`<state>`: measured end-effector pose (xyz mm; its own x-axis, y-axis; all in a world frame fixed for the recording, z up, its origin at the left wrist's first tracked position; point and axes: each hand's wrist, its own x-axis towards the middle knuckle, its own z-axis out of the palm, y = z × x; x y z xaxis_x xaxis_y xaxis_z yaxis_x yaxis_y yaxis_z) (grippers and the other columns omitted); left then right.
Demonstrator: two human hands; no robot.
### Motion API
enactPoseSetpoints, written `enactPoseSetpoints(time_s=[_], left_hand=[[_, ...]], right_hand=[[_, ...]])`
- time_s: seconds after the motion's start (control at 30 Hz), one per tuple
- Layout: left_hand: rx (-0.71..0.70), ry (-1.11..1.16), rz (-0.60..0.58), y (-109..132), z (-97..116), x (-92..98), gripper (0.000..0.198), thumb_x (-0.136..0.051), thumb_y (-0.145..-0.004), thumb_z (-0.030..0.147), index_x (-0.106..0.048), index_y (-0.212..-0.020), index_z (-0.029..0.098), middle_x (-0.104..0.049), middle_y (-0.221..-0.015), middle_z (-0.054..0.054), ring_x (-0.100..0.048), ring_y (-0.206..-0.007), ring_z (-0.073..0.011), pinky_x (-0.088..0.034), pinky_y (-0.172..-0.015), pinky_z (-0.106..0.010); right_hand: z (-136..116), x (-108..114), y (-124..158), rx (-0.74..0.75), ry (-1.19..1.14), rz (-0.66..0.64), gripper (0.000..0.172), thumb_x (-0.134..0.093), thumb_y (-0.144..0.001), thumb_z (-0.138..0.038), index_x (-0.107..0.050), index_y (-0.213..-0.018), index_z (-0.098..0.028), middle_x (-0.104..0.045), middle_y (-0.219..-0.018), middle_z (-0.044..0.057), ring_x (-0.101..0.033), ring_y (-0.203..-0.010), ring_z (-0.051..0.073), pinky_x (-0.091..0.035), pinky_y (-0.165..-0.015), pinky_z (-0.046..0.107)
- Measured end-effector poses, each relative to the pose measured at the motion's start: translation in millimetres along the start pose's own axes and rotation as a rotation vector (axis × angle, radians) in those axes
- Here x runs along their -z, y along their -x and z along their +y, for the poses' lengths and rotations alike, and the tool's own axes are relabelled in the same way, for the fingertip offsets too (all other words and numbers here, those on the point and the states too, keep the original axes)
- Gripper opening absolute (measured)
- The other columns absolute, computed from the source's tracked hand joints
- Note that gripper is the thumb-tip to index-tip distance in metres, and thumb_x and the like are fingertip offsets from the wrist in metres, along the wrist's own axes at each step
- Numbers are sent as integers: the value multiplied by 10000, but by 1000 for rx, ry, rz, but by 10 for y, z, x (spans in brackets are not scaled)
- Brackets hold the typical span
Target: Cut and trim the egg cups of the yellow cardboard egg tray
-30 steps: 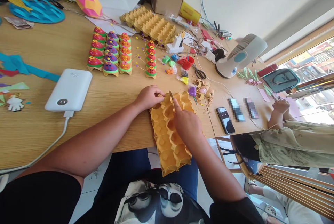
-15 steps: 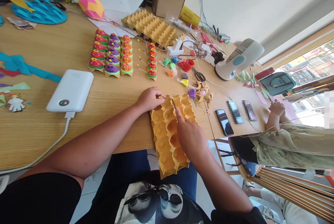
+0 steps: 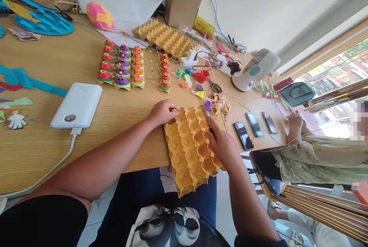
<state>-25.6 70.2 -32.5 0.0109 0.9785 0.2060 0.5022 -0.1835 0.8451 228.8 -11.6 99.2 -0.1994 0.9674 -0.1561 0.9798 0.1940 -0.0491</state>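
A yellow cardboard egg tray (image 3: 189,143) lies across the table edge, its near end sticking out above the lap. My left hand (image 3: 163,113) is closed on its far left corner, fingers pinching the rim. Over the right side of the tray, my right hand (image 3: 225,143) is wrapped round a small knife (image 3: 211,129) with the index finger stretched along it. Most of the knife is hidden by the fingers. Beyond the tray stand rows of painted egg-cup caterpillars (image 3: 123,71) in red, purple and orange, and a separate red row (image 3: 164,72).
Cut tray scraps (image 3: 220,103), bagged clay (image 3: 207,105), scissors (image 3: 215,86) and a phone (image 3: 243,135) lie to the right. A fan (image 3: 255,69) and another egg tray (image 3: 163,38) stand behind. A power bank (image 3: 77,105) is at left; another person (image 3: 304,155) sits at right.
My right hand with the knife has moved right, from the middle of the egg tray to its right side. My left hand keeps its hold on the corner. The view has shifted slightly.
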Motion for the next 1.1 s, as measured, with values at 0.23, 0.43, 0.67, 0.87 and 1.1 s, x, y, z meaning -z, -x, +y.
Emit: enactPoseSetpoints(time_s=[0.23,0.43,0.67,0.87,1.1], left_hand=[[15,3,5,4,-9,-4,291,-652,-716,342,-845,-881,198,-732,-886,-45,-638,-763,-184,-498,-730,-296],[9,14,6,1,-17,-9,274,-661,-718,333,-844,-871,199,-722,-872,-43,-634,-767,-186,-490,-725,-301],[14,9,3,6,-16,-8,260,-663,-726,330,-843,-863,202,-687,-825,-31,-606,-727,-168,-468,-699,-298],[8,9,-2,11,-17,-3,253,-665,-731,326,-843,-862,203,-685,-817,-23,-597,-716,-157,-458,-694,-285],[22,13,-5,10,-2,-7,251,-665,-724,334,-840,-858,213,-700,-842,-26,-615,-748,-169,-460,-701,-285]], right_hand=[[801,-459,-188,-112,-339,173,557,-467,-973,-463,-561,-1447,-187,-753,-1093,159,-691,-952,349,-507,-794,430],[971,-675,-512,27,-464,189,417,-487,-934,-415,-670,-1242,-202,-720,-1152,109,-648,-1039,272,-492,-901,389],[915,-777,-664,113,-527,176,314,-457,-918,-335,-691,-1073,-194,-711,-948,67,-626,-858,227,-481,-782,335],[979,-833,-691,83,-532,244,368,-464,-932,-407,-678,-1132,-185,-706,-977,77,-618,-862,231,-467,-775,339],[1076,-715,-1108,-14,-436,314,374,-431,-963,-442,-679,-1072,-183,-678,-910,89,-601,-844,252,-455,-765,359]])
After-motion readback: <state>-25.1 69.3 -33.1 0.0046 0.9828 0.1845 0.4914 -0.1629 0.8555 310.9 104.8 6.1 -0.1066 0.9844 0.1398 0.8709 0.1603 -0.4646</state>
